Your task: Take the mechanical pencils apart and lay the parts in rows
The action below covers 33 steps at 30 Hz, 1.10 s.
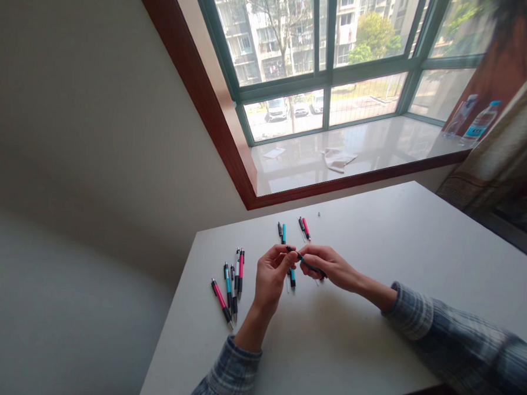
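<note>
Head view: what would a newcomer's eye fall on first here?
Probably the bright window at the top. Next come the left grip and right grip, close together over the white table around a dark, partly blue pen part. Then the colourful pens lying on the table, left of the left grip.

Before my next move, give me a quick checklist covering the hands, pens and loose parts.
1. Left hand on the held pen: ok, fingertips pinch one end.
2. Right hand on it: ok, gripping.
3. Its parts fully joined: cannot tell, fingers cover it.
4. Click pens apart from hands: ok, lying leftward.
5. Pink barrel on table: ok, beyond hands.
6. Tiny piece identified: cannot tell, too small.
</note>
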Each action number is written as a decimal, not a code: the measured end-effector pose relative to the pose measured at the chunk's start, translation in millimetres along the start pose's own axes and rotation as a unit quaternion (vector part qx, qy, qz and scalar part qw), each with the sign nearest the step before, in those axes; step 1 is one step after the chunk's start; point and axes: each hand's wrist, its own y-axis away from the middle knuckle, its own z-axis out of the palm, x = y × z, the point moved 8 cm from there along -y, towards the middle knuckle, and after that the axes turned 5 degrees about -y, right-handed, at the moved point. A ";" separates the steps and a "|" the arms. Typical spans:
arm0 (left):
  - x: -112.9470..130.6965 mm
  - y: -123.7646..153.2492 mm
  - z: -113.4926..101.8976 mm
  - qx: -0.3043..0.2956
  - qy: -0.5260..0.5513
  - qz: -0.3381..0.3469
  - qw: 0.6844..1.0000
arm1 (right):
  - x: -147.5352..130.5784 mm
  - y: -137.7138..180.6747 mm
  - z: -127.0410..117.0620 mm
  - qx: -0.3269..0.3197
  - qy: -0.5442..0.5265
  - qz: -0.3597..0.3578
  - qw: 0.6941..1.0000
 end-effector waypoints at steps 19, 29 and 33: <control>2.5 1.5 1.8 0.019 -0.040 0.027 0.999 | -6.5 3.9 -10.6 0.089 0.165 -0.049 0.981; -1.1 1.8 8.6 -0.043 -0.040 0.002 0.998 | -10.0 2.1 -5.8 0.060 0.064 -0.050 0.995; -1.3 0.1 1.8 -0.016 -0.025 0.017 0.999 | -8.1 1.4 -6.3 0.048 0.072 -0.047 0.995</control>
